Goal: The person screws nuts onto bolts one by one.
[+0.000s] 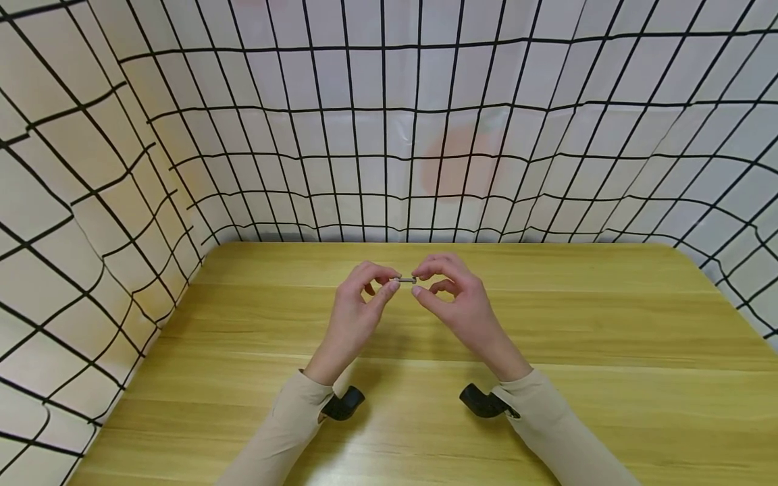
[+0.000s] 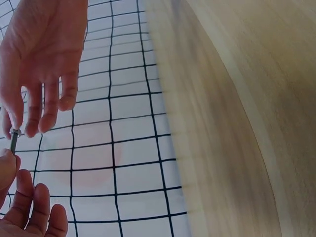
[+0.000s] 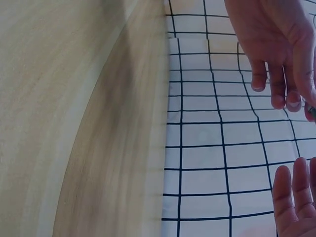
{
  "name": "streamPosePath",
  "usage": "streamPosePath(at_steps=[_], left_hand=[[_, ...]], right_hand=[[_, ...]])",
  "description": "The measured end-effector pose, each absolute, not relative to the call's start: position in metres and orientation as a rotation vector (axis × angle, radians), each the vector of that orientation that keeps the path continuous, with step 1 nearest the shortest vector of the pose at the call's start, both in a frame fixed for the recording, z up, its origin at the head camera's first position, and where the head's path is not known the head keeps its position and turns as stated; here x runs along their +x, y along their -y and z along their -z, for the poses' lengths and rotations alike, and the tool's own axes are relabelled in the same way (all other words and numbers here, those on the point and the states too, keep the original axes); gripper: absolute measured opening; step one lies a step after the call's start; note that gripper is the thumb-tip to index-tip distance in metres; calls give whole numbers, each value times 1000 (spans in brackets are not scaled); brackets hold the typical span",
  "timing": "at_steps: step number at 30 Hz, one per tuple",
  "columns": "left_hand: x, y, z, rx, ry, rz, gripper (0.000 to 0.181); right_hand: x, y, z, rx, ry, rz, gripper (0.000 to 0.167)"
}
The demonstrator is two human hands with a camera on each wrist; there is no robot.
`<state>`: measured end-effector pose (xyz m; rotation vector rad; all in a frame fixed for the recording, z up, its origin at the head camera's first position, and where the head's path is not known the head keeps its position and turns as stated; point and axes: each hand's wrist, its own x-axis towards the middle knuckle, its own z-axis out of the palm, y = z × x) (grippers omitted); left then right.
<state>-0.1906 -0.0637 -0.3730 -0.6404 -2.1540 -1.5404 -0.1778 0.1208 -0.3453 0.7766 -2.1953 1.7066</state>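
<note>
A small metal bolt [image 1: 406, 279] is held level above the table between both hands. My left hand [image 1: 358, 297] pinches its left end between thumb and forefinger. The forefinger and thumb of my right hand [image 1: 458, 297] are at the thicker right end, one on each side of it. In the left wrist view the bolt [image 2: 14, 140] runs between the two hands, its thicker end at the right hand's [image 2: 47, 64] fingertips. Whether that end is a head or a nut cannot be told. The right wrist view cuts off most of the bolt.
Beneath the hands lies a wood-grain table [image 1: 577, 324]. White sheeting with a black grid net [image 1: 365, 135] stands along the back and both sides. Black wrist pieces [image 1: 344, 403] stick out from the beige sleeves [image 1: 276, 422].
</note>
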Motion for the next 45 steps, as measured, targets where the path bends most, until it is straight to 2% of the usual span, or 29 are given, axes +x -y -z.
streamPosePath(at_steps=[23,30,45], left_hand=[[-189,63,374,-655,2108,1602,7],[-188,63,374,-675,2115,1585,7],[-187,61,374,-681,2150,1545,6]], right_hand=[[-179,-121,347,704,2249,-1755,8],[-195,-126,373,691,2244,-1778,7],[-198,-126,378,699,2250,-1836,25]])
